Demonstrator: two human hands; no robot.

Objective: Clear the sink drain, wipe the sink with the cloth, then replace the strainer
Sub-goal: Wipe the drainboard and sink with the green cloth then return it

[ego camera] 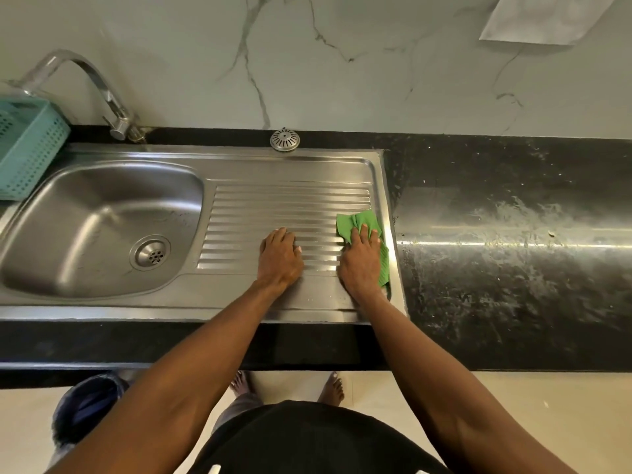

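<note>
We are pressing the green cloth (359, 224) flat against the ribbed draining board of the steel sink (294, 165) with our right hand (361, 260), fingers spread over it and not clenched around it; the cloth is lying at the board's right end, just beside the sink's raised right rim, with part of it showing beyond our fingertips and a strip showing along the outer side of the hand. Our left hand (279, 257) is resting palm down on the ribs near the middle of the board, grasping nothing, a little apart from the right. The strainer (285, 139) is sitting dome up on the dark surface (513, 261) behind the sink's back rim, against the marble wall. In the basin to the left, the drain (153, 253) is lying uncovered. A tap (102, 94) is arching over the back left corner, with a teal basket (27, 145) beside it.
</note>
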